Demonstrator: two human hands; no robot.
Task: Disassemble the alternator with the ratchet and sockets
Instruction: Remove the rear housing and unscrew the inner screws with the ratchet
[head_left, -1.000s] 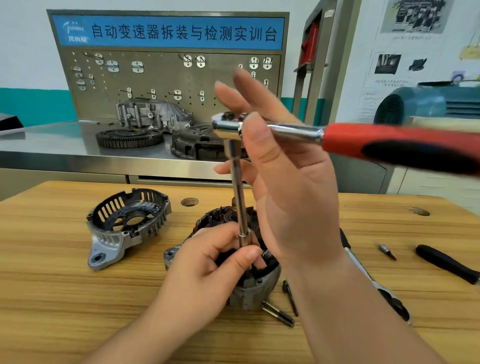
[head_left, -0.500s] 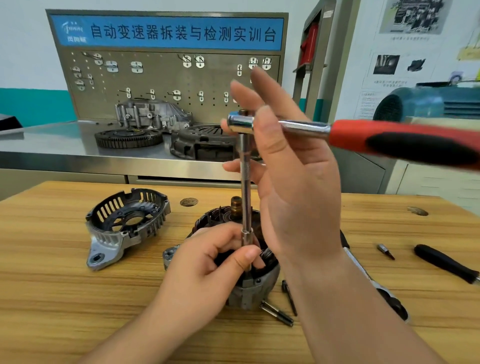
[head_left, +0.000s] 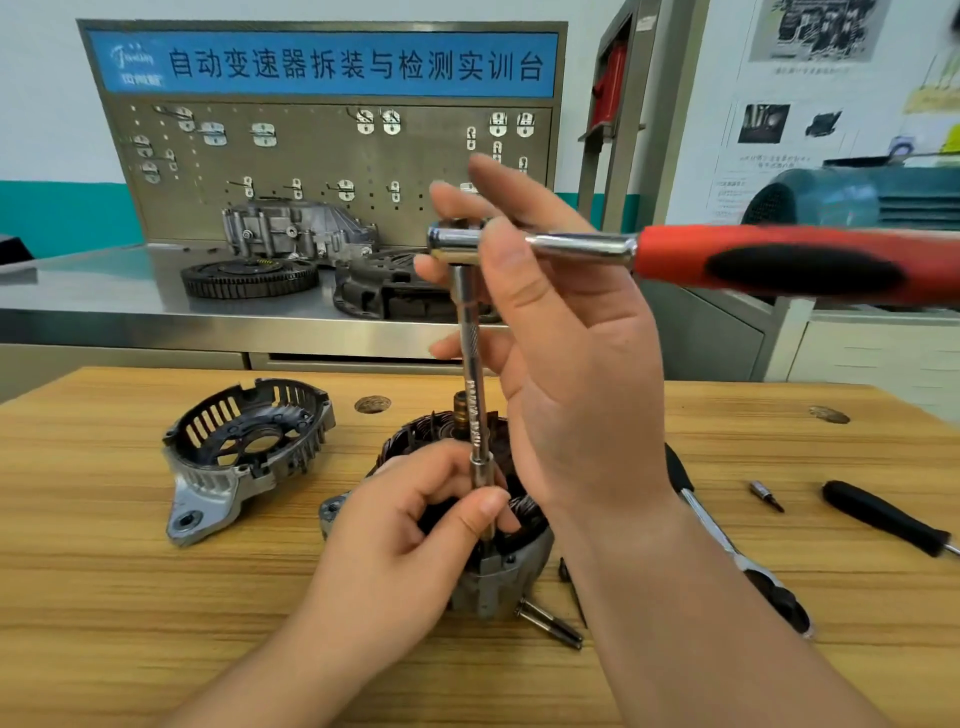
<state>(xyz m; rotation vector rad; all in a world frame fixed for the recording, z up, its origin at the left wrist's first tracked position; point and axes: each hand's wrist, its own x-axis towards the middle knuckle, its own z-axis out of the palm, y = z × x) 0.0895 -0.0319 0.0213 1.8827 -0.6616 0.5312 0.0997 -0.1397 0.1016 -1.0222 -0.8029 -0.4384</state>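
The one view comes from the person's head and faces forward and somewhat down across the wooden table (head_left: 130, 597), which fills the lower half of the frame. A steel bench (head_left: 104, 296) and pegboard (head_left: 311, 156) fill the upper left, and a postered wall fills the upper right. The camera sits close to the work: both forearms rise from the bottom edge, the left hand (head_left: 405, 530) and right hand (head_left: 582, 395) loom large at centre around the upright extension bar (head_left: 475, 395), and the ratchet (head_left: 779, 265) handle blurs toward the right edge. The wide lens bows the table's far edge.
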